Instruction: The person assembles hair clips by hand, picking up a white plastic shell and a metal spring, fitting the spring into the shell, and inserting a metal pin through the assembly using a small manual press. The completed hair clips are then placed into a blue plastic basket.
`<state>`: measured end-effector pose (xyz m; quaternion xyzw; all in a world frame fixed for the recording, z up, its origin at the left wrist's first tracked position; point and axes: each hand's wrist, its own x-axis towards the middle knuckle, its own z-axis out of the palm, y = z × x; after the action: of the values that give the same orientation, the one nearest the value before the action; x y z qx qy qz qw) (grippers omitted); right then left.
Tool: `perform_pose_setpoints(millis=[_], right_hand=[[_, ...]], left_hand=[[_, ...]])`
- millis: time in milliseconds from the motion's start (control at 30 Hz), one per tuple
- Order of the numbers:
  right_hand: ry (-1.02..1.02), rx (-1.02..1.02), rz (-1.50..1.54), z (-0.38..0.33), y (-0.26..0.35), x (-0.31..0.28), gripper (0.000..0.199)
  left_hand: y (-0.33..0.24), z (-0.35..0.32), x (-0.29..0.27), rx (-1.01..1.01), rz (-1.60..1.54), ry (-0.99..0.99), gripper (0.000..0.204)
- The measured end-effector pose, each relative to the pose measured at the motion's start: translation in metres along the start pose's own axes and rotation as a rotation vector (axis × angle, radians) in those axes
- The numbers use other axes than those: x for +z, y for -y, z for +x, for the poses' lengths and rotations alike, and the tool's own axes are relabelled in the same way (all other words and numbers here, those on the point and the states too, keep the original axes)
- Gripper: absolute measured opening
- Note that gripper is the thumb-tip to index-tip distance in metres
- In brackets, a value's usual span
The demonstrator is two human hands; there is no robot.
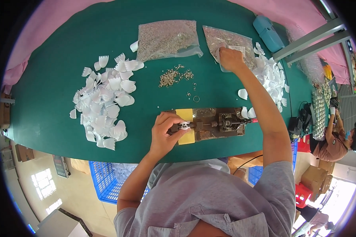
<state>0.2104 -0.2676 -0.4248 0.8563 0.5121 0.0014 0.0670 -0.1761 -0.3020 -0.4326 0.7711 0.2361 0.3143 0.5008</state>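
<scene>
Closest to us, our left hand point(165, 132) pinches a small white plastic piece point(184, 126) at the front end of the small metal hand press point(213, 123), w/ fingers closed on it. The press lies on the green table point(47, 114), and a yellow pad point(186, 125) sits under its left part. Two white pieces rest just beside its right end.

To the left is a big heap of white scalloped plastic pieces point(105, 100), loose and spread out. Farther, in the middle, a small pile of metal fittings point(174, 76) lies open on the table, w/ a few single ones and a small ring near it.

At the far side, our right hand point(230, 59) reaches into a clear plastic bag point(229, 41); fingers are bent at the bag mouth, but we cannot tell if they grip something. A second bag of fittings point(168, 38) lies left of it, closed. Another heap of white pieces point(271, 79) is on the right, and a blue device point(267, 32) behind it.

We judge the work is somewhere in the middle: both heaps are large, and we cannot tell which one is finished stock. One piece sits at the press now.
</scene>
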Motion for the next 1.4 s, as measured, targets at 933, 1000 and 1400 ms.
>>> perform_pose_setpoints(millis=[933, 1000, 1400], right_hand=[[-0.166, -0.086, 0.775, -0.116, 0.001, -0.018, 0.016], [-0.132, -0.073, 0.767, -0.119, -0.001, -0.013, 0.015], [-0.111, -0.194, 0.432, -0.095, 0.018, -0.001, 0.015]], left_hand=[[0.007, 0.000, 0.000, 0.048, 0.005, -0.025, 0.026], [0.006, 0.000, 0.000, 0.055, 0.020, -0.006, 0.026], [0.006, 0.000, 0.000, 0.045, 0.025, 0.005, 0.025]])
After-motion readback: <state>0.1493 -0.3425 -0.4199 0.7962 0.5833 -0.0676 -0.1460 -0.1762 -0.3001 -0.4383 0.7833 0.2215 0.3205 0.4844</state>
